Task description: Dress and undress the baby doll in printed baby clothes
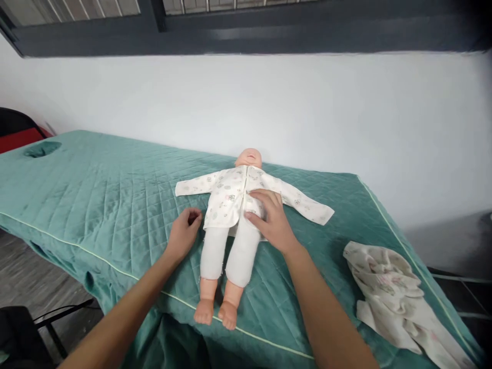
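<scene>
A baby doll [249,158] lies on its back on the green quilted bed cover, its feet toward me. It wears a white printed shirt [224,202] with both sleeves spread out sideways, and white padded trousers [241,251]. The shirt's front edges meet near the neck and part lower down. My right hand [273,221] rests on the shirt's front at the doll's belly, thumb and fingers apart. Beside the shirt's hem on the other side, my left hand [185,231] is closed, fingers curled in toward the thumb; no object shows in it.
A crumpled printed baby garment [388,292] lies at the right end of the bed [115,189]. Behind the bed runs a white wall [246,102] below a dark window frame [246,38]. A face hole [42,149] shows at the bed's left end.
</scene>
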Demonstrator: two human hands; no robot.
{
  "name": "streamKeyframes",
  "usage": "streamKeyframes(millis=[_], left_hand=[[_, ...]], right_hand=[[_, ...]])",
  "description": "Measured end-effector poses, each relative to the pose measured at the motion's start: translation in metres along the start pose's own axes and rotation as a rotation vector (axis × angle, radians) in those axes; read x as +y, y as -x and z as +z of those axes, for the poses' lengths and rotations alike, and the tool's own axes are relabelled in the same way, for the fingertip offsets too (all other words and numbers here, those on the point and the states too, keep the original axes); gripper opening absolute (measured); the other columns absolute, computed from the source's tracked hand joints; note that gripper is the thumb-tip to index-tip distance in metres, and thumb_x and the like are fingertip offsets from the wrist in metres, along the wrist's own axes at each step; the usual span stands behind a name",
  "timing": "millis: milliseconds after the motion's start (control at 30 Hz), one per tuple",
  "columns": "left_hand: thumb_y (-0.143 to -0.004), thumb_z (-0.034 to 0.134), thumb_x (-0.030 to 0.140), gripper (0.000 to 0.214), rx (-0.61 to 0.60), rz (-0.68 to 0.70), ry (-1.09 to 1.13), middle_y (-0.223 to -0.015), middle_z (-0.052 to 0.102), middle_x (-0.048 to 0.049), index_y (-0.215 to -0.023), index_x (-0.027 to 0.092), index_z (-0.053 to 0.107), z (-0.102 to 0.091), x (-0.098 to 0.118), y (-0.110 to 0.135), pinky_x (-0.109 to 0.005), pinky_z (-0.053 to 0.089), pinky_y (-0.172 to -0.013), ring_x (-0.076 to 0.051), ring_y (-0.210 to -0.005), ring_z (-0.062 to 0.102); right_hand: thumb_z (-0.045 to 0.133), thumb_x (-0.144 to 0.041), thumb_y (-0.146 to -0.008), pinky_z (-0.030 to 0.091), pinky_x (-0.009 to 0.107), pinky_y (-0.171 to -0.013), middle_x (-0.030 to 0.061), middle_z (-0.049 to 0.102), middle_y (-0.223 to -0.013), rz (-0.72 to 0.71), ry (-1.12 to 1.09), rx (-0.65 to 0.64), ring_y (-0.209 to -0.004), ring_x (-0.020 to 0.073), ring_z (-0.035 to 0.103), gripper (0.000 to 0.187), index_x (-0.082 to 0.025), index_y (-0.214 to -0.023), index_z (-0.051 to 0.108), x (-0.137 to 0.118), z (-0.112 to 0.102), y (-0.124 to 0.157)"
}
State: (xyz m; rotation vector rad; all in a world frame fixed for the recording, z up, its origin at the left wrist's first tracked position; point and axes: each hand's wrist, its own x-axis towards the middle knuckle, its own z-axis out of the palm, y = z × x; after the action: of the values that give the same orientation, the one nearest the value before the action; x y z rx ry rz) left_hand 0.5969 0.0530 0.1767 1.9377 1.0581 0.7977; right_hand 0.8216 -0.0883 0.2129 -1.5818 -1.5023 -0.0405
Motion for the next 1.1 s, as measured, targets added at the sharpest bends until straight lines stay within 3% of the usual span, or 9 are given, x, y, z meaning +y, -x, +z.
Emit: streamKeyframes(millis=[100, 200, 333, 433, 633, 733, 833, 1000, 1100], left_hand=[[-0.09, 0.055, 0.039, 0.019, 0.006, -0.055, 0.065, -0.1, 0.071, -0.002, -0.103, 0.025, 0.06, -0.013, -0.016, 0.038, -0.036, 0.054, -0.091, -0.02, -0.095, 0.067], [-0.088, 0.057, 0.038, 0.023, -0.035, -0.035, 0.054, -0.105, 0.071, -0.0023, -0.108, 0.027, 0.059, -0.016, -0.018, 0.051, -0.037, 0.054, -0.092, -0.021, -0.097, 0.067], [-0.085, 0.061, 0.032, 0.033, -0.14, 0.019, -0.079, -0.11, 0.071, -0.0019, -0.117, 0.027, 0.06, -0.014, -0.012, 0.043, -0.04, 0.049, -0.096, -0.022, -0.098, 0.065], [-0.086, 0.06, 0.032, 0.029, -0.198, 0.05, -0.178, -0.106, 0.071, -0.0009, -0.114, 0.027, 0.062, -0.012, -0.004, 0.029, -0.038, 0.047, -0.088, -0.021, -0.089, 0.064], [-0.088, 0.054, 0.027, 0.01, -0.245, 0.166, -0.35, -0.092, 0.069, -0.0027, -0.092, 0.023, 0.063, 0.005, 0.01, 0.007, -0.033, 0.042, -0.077, -0.022, -0.088, 0.063], [-0.09, 0.049, 0.026, 0.012, -0.219, 0.254, -0.37, -0.087, 0.067, -0.0034, -0.082, 0.022, 0.057, 0.009, 0.007, 0.008, -0.033, 0.04, -0.076, -0.022, -0.086, 0.061], [-0.091, 0.047, 0.028, 0.015, -0.164, 0.228, -0.246, -0.077, 0.061, -0.0002, -0.079, 0.022, 0.052, 0.007, 0.0, 0.013, -0.03, 0.039, -0.071, -0.018, -0.075, 0.056], [-0.087, 0.05, 0.026, 0.017, -0.067, 0.211, -0.187, -0.069, 0.053, 0.0024, -0.071, 0.022, 0.046, 0.007, -0.008, 0.017, -0.028, 0.036, -0.066, -0.016, -0.068, 0.05], [-0.083, 0.052, 0.021, 0.015, -0.006, 0.24, -0.284, -0.073, 0.054, 0.0002, -0.07, 0.022, 0.044, 0.011, -0.01, 0.016, -0.03, 0.036, -0.068, -0.018, -0.072, 0.052]], right_hand=[[0.065, -0.047, -0.092, 0.027, 0.054, -0.121, 0.006, 0.047, -0.153, 0.011, 0.02, -0.059, -0.145, 0.0299, 0.036, 0.053, -0.031, -0.141, 0.051, -0.005, 0.007, 0.013], [0.066, -0.047, -0.092, 0.023, 0.059, -0.123, 0.0055, 0.036, -0.161, 0.076, 0.028, -0.052, -0.15, 0.0307, 0.027, 0.061, -0.034, -0.147, 0.043, -0.011, 0.008, 0.035], [0.06, -0.038, -0.096, 0.031, 0.056, -0.12, 0.0089, 0.043, -0.154, 0.203, 0.041, 0.084, -0.144, 0.0281, 0.038, 0.054, -0.033, -0.147, 0.042, -0.018, 0.005, 0.069], [0.059, -0.031, -0.095, 0.036, 0.054, -0.117, 0.0119, 0.049, -0.145, 0.268, 0.075, 0.118, -0.136, 0.0273, 0.046, 0.052, -0.027, -0.145, 0.044, -0.02, 0.008, 0.086], [0.055, -0.027, -0.091, 0.05, 0.047, -0.095, 0.0141, 0.06, -0.118, 0.436, 0.248, 0.272, -0.108, 0.0271, 0.058, 0.034, -0.017, -0.124, 0.059, -0.016, 0.016, 0.085], [0.052, -0.029, -0.093, 0.049, 0.04, -0.081, 0.0087, 0.061, -0.096, 0.496, 0.285, 0.276, -0.087, 0.0234, 0.058, 0.023, -0.017, -0.108, 0.065, -0.017, 0.014, 0.083], [0.05, -0.031, -0.095, 0.046, 0.036, -0.076, 0.0043, 0.059, -0.084, 0.454, 0.279, 0.274, -0.079, 0.0209, 0.055, 0.019, -0.02, -0.095, 0.065, -0.022, 0.011, 0.086], [0.054, -0.029, -0.094, 0.048, 0.034, -0.072, 0.0032, 0.06, -0.083, 0.399, 0.234, 0.36, -0.077, 0.0192, 0.056, 0.014, -0.02, -0.09, 0.064, -0.027, 0.009, 0.093], [0.055, -0.025, -0.092, 0.052, 0.039, -0.078, 0.0084, 0.063, -0.097, 0.329, 0.286, 0.386, -0.092, 0.0233, 0.06, 0.014, -0.019, -0.099, 0.065, -0.027, 0.012, 0.093]])
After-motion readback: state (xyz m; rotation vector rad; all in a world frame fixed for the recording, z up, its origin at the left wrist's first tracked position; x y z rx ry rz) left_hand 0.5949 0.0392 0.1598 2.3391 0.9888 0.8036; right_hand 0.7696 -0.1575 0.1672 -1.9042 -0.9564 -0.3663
